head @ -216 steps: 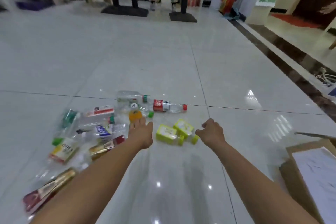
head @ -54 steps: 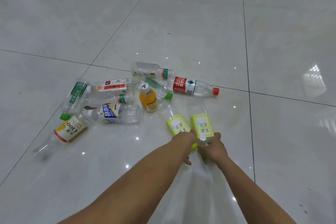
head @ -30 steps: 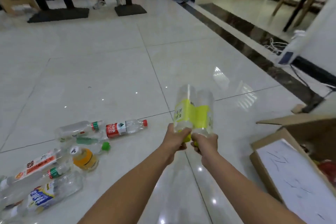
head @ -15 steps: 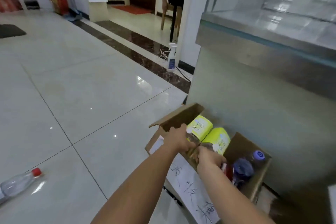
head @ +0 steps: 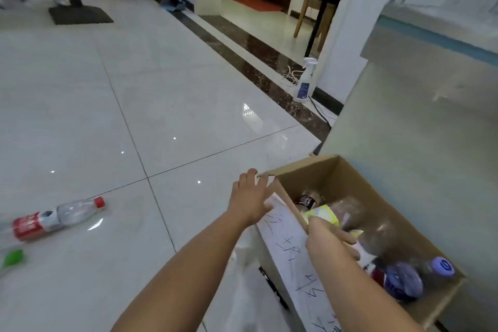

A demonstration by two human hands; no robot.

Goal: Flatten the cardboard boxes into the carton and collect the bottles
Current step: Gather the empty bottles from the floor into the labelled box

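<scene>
Head view: an open cardboard carton stands on the white tiled floor, its far side close against a pale grey cabinet wall, so there is no room to move behind it. The near side carries a white sheet with handwriting, and a flap juts out at the far left corner.

The left hand is open with fingers spread, its fingertips touching that flap's edge at the corner and the palm resting against the near rim; it holds nothing.

The right hand reaches over the near rim into the carton and is closed on a yellow-labelled bottle, which lies inside by the near wall. Deeper in the carton lie a dark-labelled bottle, clear bottles, and at the right end a bottle with a purple cap.

To the left the floor is wide open. One clear bottle with a red label and red cap lies on its side well apart from the carton, and a blurred green cap shows at the left edge.

Further off, a dark stone strip runs across the floor, with a white spray bottle standing beyond it near a wall corner.
</scene>
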